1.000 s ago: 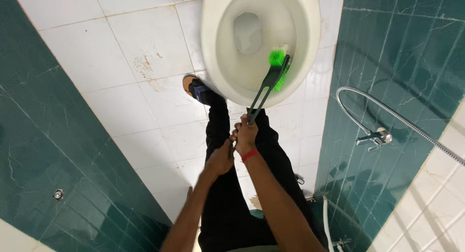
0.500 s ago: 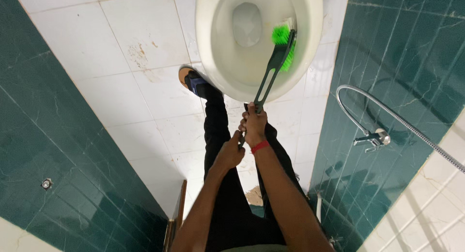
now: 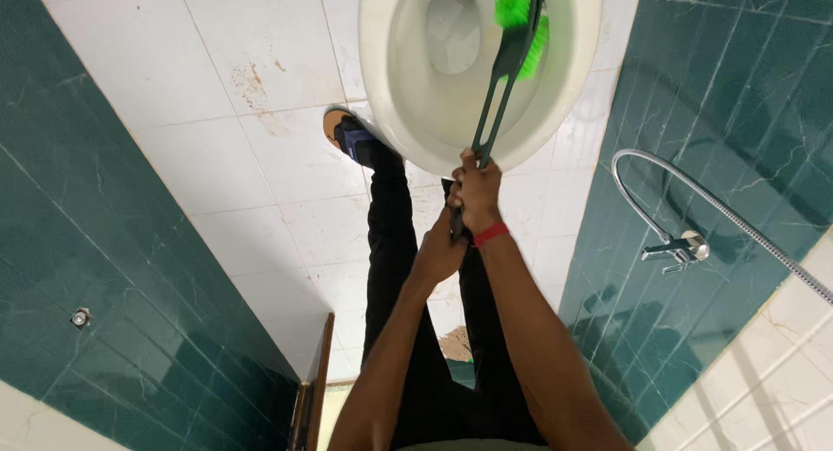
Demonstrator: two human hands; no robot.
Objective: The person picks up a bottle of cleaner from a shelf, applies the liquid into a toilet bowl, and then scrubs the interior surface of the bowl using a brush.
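Note:
A long dark-handled toilet brush [image 3: 496, 94] with bright green bristles reaches into the white toilet bowl [image 3: 378, 78] at the top of the view. The bristles rest against the bowl's far right inner wall. My right hand [image 3: 475, 191], with a red band at the wrist, grips the handle's lower part. My left hand [image 3: 441, 250] grips the handle's end just below it.
White floor tiles [image 3: 260, 165] with brown stains lie left of the bowl. Dark green tiled walls [image 3: 104, 243] stand on both sides. A chrome hose and tap [image 3: 681, 247] hang on the right wall. My foot in a blue sandal [image 3: 351, 139] stands by the bowl.
The brush head has slid farther up the bowl's right side, and both hands have moved forward toward the rim.

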